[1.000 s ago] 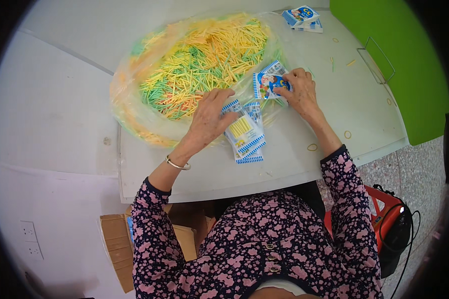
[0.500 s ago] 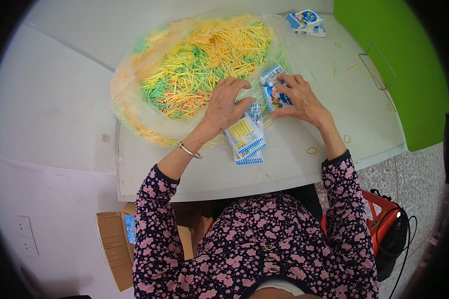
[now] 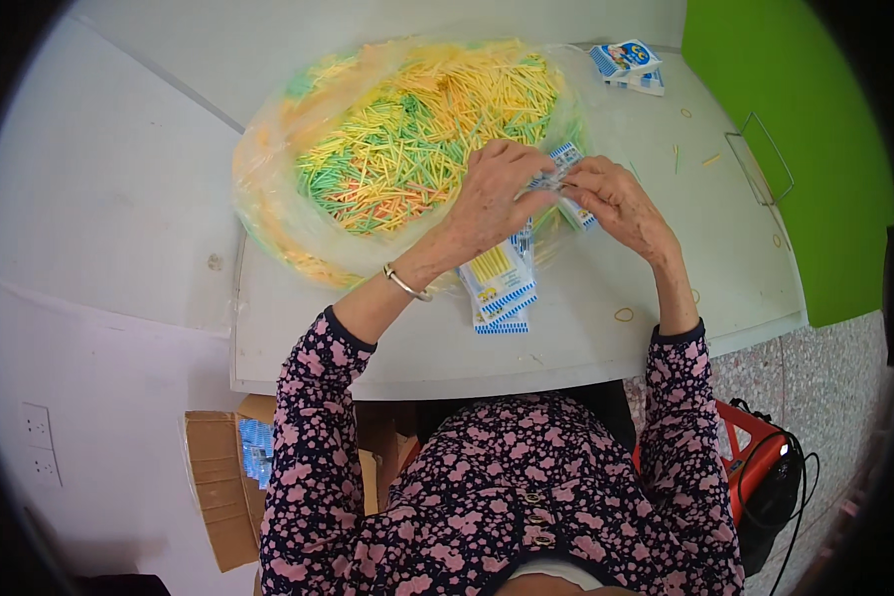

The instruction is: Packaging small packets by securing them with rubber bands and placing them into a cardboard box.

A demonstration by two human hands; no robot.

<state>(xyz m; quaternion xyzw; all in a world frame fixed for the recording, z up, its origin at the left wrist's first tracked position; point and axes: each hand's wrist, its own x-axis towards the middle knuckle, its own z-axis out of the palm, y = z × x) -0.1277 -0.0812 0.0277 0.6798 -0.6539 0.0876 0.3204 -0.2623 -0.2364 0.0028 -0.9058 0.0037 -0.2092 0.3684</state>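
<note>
Both my hands meet over the right rim of a large clear plastic bag [image 3: 422,129] filled with thin yellow, green and orange sticks. A small blue-and-white packet [image 3: 545,183] is pinched between them, mostly covered by fingers. My left hand [image 3: 497,194] grips its left side, fingers bent and thumb below. On its right side my right hand [image 3: 618,204] is closed, fingertips together. Another blue-and-white packet [image 3: 566,153] shows just behind the fingers. Below my left hand lies a small overlapping pile of packets [image 3: 497,276], the top one showing yellow sticks through a window.
More packets [image 3: 628,65] are stacked at the table's far right. Rubber bands [image 3: 624,315] and a few loose sticks [image 3: 676,159] lie on the white table [image 3: 427,363]. A green panel with a wire handle [image 3: 765,159] borders the right; a cardboard box [image 3: 219,487] stands below left.
My left hand has moved right to meet my right hand, and both now pinch the packet. The right hand's fingers have closed in. The whole view has shifted slightly.
</note>
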